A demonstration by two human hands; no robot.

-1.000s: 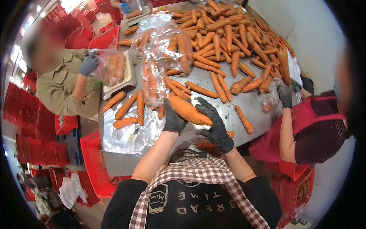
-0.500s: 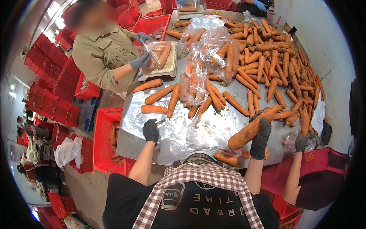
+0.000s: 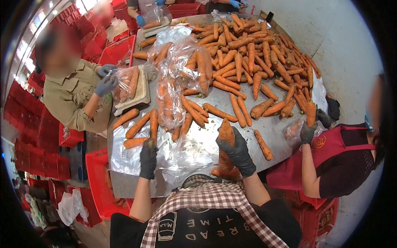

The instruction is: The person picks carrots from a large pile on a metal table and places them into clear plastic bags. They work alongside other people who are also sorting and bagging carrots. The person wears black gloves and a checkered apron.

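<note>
A large carrot (image 3: 226, 133) with dirt on its skin stands nearly lengthwise in my right hand (image 3: 237, 152), whose black-gloved fingers wrap round its side. Below it, more orange carrot shows close to my apron. My left hand (image 3: 148, 160), also black-gloved, is curled just below the near ends of several loose carrots (image 3: 154, 124); what its fingers hold, if anything, is hidden. Clear plastic bags (image 3: 182, 159) lie flat between my hands. Beyond them, filled clear bags of carrots (image 3: 168, 99) rest on the metal table (image 3: 289, 155).
A big carrot heap (image 3: 264, 53) covers the far right. At left, a co-worker in grey gloves handles bagged carrots (image 3: 128, 84) on a scale (image 3: 142, 93). Another co-worker on the right holds a carrot (image 3: 311, 115). A red crate (image 3: 98, 182) stands beside the table's left edge.
My right hand has brought the large carrot leftward and turned it more upright. My left hand has shifted slightly within the view, which has swung rightward.
</note>
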